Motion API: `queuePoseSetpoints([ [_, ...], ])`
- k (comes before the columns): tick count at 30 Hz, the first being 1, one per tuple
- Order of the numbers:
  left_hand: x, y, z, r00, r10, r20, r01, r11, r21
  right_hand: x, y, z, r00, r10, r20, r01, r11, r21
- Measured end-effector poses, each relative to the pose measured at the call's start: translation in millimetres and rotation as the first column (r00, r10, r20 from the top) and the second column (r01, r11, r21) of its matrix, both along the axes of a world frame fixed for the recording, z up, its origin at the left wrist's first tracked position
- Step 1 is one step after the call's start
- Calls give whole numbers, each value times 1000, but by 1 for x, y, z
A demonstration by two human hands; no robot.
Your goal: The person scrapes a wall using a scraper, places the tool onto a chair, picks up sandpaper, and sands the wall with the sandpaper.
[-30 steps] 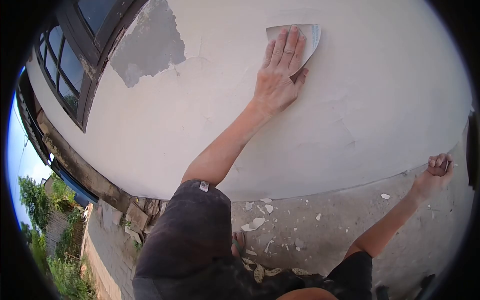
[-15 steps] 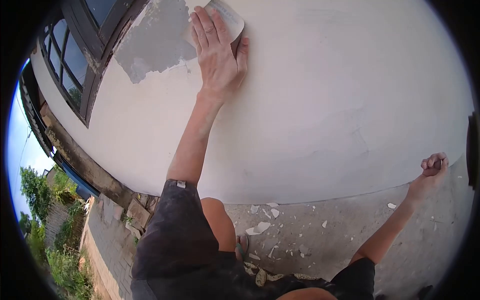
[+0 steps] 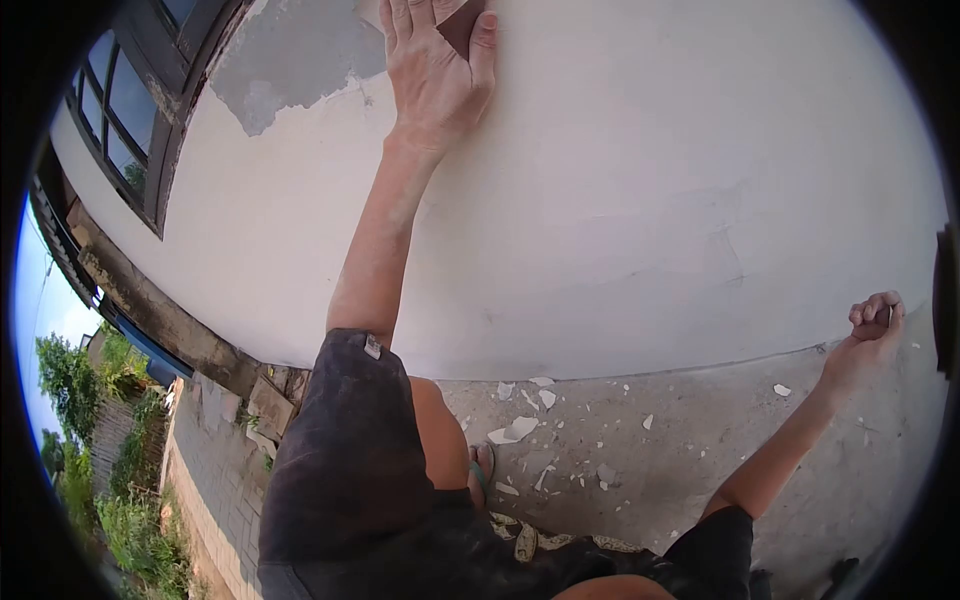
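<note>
My left hand [image 3: 432, 88] lies flat against the off-white wall [image 3: 600, 180], back of the hand towards me and fingers close together. Under the fingers and beside the thumb is a brown-backed sheet of sandpaper [image 3: 461, 27], pressed to the wall; its upper part and my fingertips are cut off by the top of the view. Just left of the hand, a grey patch [image 3: 300, 60] with ragged edges shows where the paint is gone. Out at the right, my right hand [image 3: 876, 318] is curled into a loose fist near the wall's base, with nothing visible in it.
A dark-framed window [image 3: 125, 110] stands at the upper left. White paint flakes [image 3: 515, 430] are scattered over the concrete floor [image 3: 690, 440]. Broken slabs [image 3: 268, 408] lie at the wall's foot, left of my arm. A sandalled foot [image 3: 482, 466] shows below.
My left hand has moved left with the sandpaper, towards the grey patch, then higher in the view. The right hand stays curled in nearly the same place.
</note>
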State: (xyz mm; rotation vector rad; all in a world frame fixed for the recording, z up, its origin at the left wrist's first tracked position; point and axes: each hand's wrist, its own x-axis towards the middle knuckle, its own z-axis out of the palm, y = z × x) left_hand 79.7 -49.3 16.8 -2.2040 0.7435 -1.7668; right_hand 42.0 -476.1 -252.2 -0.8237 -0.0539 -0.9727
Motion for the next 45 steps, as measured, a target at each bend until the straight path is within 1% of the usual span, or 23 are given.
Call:
queuePoseSetpoints([
  [3,-9,4,-24,999,-4,-40,2,999,-52,3,-2,3,1000,4,13,-4,1000,-4],
  [4,-17,14,-53,994,27,-109,-34,997,-64,2,-1,4,1000,7,16,-7,1000,-3],
  [6,-45,42,-132,962,63,-267,-88,993,-81,2,4,6,1000,16,27,-17,999,35],
  [7,-54,50,-155,930,72,-361,-113,989,-94,2,9,9,999,27,30,-29,998,62],
  [10,-48,55,-148,944,110,-311,-121,992,-18,3,8,6,998,35,43,-39,996,82],
  [11,-42,52,-131,960,100,-262,-105,994,-5,3,5,4,998,26,50,-30,996,81],
  [13,-27,25,-67,985,80,-156,-84,996,-18,1,0,2,999,3,44,-4,1000,26],
  [15,-9,-7,-3,1000,-10,-10,9,996,-85,2,0,-1,1000,-6,23,6,1000,1],
  [16,-7,-17,10,997,-42,58,48,992,-115,2,-3,-2,1000,-18,6,18,1000,4],
  [19,-11,5,-29,999,41,-27,-44,993,-110,4,-7,-2,999,-42,1,42,999,15],
  [22,-45,43,-141,951,115,-286,-148,984,-97,8,-1,-2,1000,-15,13,15,998,61],
  [23,-58,41,-149,920,131,-369,-176,980,-91,7,0,-2,1000,-3,10,3,998,70],
  [26,-38,39,-126,955,125,-269,-148,987,-66,6,5,1,1000,-10,4,10,997,79],
  [28,-17,-1,-38,996,47,-72,-55,992,-111,8,0,-8,1000,-2,8,2,999,41],
  [29,-5,-12,-12,1000,-10,8,11,988,-155,10,-4,-12,1000,9,11,-9,1000,17],
  [30,5,-20,3,997,-14,82,30,980,-196,9,-7,-14,1000,4,5,-4,1000,16],
  [33,-4,-13,-24,999,52,-9,-53,985,-164,10,-9,-11,1000,5,8,-5,1000,5],
  [36,-33,27,-135,961,121,-247,-151,983,-106,8,-3,-7,1000,8,24,-9,999,40],
  [37,-45,43,-152,927,162,-339,-202,975,-88,9,-1,-8,1000,17,23,-18,998,61],
  [40,-43,57,-121,942,196,-272,-202,979,6,7,-2,-6,1000,7,3,-7,999,45],
  [42,-34,45,-70,983,156,-100,-163,985,-62,7,-5,-10,1000,-10,-2,10,1000,23],
  [44,-20,35,-12,996,69,60,-59,986,-159,7,-14,-17,1000,-2,-3,2,1000,0],
  [45,-17,32,3,995,89,43,-82,987,-139,6,-14,-18,1000,-13,-20,13,1000,4],
])
